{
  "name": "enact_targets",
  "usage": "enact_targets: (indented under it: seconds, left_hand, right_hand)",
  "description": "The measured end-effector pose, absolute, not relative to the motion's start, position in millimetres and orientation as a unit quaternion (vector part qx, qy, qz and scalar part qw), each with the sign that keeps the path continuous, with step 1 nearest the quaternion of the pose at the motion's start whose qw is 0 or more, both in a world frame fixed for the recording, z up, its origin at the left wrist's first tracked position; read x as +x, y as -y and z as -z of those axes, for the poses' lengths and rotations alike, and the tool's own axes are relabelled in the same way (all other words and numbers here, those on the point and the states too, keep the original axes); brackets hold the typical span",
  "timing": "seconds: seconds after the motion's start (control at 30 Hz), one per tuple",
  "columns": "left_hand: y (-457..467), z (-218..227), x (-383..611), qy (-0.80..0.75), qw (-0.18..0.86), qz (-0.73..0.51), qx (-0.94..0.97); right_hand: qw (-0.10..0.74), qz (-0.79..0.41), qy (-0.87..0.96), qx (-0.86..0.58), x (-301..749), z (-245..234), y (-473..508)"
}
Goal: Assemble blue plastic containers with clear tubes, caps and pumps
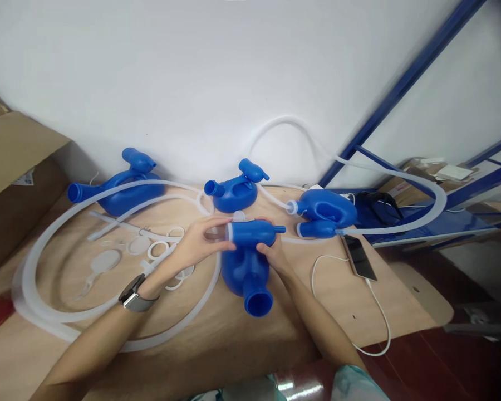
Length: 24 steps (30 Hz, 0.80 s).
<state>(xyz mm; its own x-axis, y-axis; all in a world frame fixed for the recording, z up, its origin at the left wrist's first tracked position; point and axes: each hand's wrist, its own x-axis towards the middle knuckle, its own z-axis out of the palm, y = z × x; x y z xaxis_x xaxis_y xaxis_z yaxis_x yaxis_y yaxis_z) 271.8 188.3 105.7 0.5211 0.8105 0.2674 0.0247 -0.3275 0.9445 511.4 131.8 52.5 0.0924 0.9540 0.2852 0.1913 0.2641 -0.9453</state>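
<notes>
In the head view, a blue cylindrical connector (250,233) with a narrow spout at its right end lies level between my hands. My right hand (272,253) wraps its right end. My left hand (204,239) grips a clear plastic piece (216,233) at the connector's left end, where a white ring (230,231) sits around the opening. Directly below is a blue plastic urinal bottle (236,273), its open mouth facing me. Whether the connector is joined to this bottle is hidden.
More blue urinal bottles stand along the wall: left (129,192), middle (237,195) and right (328,206). A long white hose (31,267) loops across the left side. White rings (157,249) and caps (106,260) lie inside it. A phone (359,257) with a cable is at the right.
</notes>
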Motion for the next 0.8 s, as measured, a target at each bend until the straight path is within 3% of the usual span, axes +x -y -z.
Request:
enact_targets:
  seconds: [0.17,0.4,0.5,0.8]
  left_hand:
    - [-186,-106,270,-0.270,0.497,-0.388,0.728]
    - [-187,-110,296,-0.347,0.683,-0.388,0.512]
    - [-179,-111,318,-0.362,0.716,-0.398,0.445]
    - [-141,-103,331,-0.279,0.526,-0.523,0.610]
  right_hand:
    - [0.565,-0.364,0.555,-0.490,512,-57,-132]
    - [0.567,-0.368,0.556,-0.484,509,-58,-127]
    - [0.564,-0.393,0.550,-0.475,506,-58,-117]
    - [0.552,-0.457,0.526,-0.459,502,-79,-93]
